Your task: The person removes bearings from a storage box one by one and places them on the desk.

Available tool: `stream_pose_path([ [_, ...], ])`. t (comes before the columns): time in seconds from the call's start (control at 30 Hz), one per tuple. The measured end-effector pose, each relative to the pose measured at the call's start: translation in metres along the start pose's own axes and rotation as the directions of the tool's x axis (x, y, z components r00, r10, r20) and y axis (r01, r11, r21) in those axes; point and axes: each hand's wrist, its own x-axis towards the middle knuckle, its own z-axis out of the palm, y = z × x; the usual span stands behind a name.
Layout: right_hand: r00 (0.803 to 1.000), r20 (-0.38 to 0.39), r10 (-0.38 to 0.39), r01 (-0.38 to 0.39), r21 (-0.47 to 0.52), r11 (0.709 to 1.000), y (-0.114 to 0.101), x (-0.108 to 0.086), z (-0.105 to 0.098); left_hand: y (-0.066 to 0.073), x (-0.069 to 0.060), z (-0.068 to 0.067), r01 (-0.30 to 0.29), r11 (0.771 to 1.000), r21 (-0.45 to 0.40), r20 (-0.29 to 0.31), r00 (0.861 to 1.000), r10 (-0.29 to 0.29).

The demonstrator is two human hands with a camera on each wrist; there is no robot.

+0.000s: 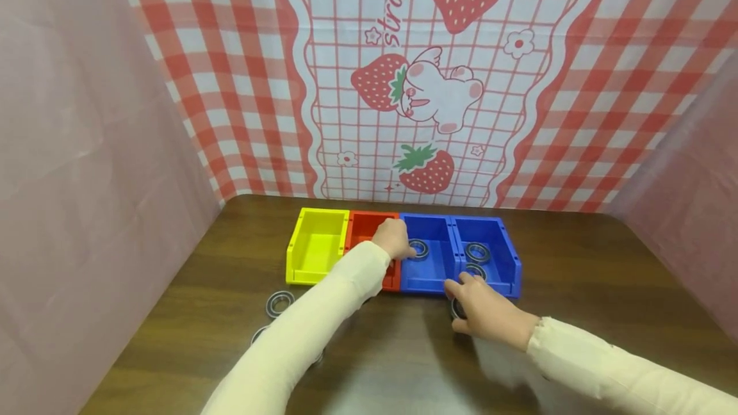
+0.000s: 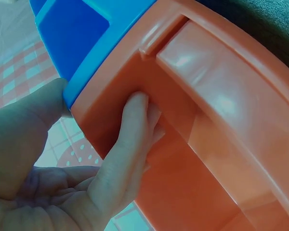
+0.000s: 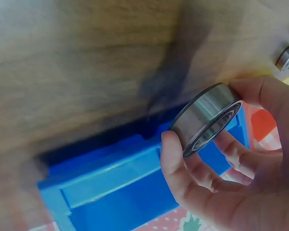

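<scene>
Four joined storage bins stand in a row: a yellow bin (image 1: 317, 276), a red bin (image 1: 375, 216) and two blue ones. My left hand (image 1: 393, 239) straddles the wall between the red bin and the middle blue bin (image 1: 429, 277); its fingers (image 2: 135, 125) reach inside the red bin, and the thumb lies on the blue side. Close by the thumb is a ball bearing (image 1: 419, 249) in that blue bin. My right hand (image 1: 487, 309) pinches another bearing (image 3: 207, 115) by its rim, just before the right blue bin (image 1: 507, 288), which contains two bearings (image 1: 477, 252).
On the wooden table, a loose bearing (image 1: 280, 304) lies in front of the yellow bin. More bearings are partly hidden by the left sleeve (image 1: 311, 332). A checked strawberry cloth (image 1: 259, 82) hangs behind the bins, with pink cloth (image 1: 98, 146) along the sides.
</scene>
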Motion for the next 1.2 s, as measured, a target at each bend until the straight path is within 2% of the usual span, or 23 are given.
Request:
stream_pose_path([
  [0.07, 1.0, -0.015, -0.012, 0.012, -0.001, 1.0, 0.002, -0.004, 0.003, -0.001, 0.0, 0.0, -0.004, 1.0, 0.008, -0.001, 1.0, 0.004],
  [0.2, 1.0, 0.007, 0.001, -0.001, 0.018, 1.0, 0.003, -0.01, 0.011, 0.0, -0.002, 0.0, -0.01, 1.0, 0.019, -0.011, 1.0, 0.01],
  [0.5, 0.999, 0.044, 0.018, -0.022, 0.079, 0.997, 0.002, -0.014, 0.027, 0.001, -0.003, 0.0, 0.019, 1.0, -0.013, -0.015, 1.0, -0.019],
  [0.83, 0.997, 0.061, 0.041, -0.046, 0.072, 0.996, -0.001, -0.016, 0.029, 0.001, -0.002, 0.002, 0.028, 0.999, -0.032, -0.009, 1.0, -0.028],
  [1.0, 0.998, 0.064, 0.024, -0.027, 0.049, 0.998, -0.003, -0.017, 0.028, 0.0, -0.002, 0.003, 0.045, 0.998, -0.048, 0.007, 0.999, -0.044],
  [1.1, 0.993, 0.111, 0.033, -0.04, 0.064, 0.997, -0.005, -0.016, 0.025, 0.0, -0.002, 0.002, 0.045, 0.998, -0.05, 0.013, 0.999, -0.044],
  [1.2, 0.976, 0.21, 0.057, -0.081, 0.107, 0.991, -0.006, -0.012, 0.017, -0.001, -0.003, 0.001, 0.041, 0.997, -0.06, 0.016, 0.999, -0.04],
])
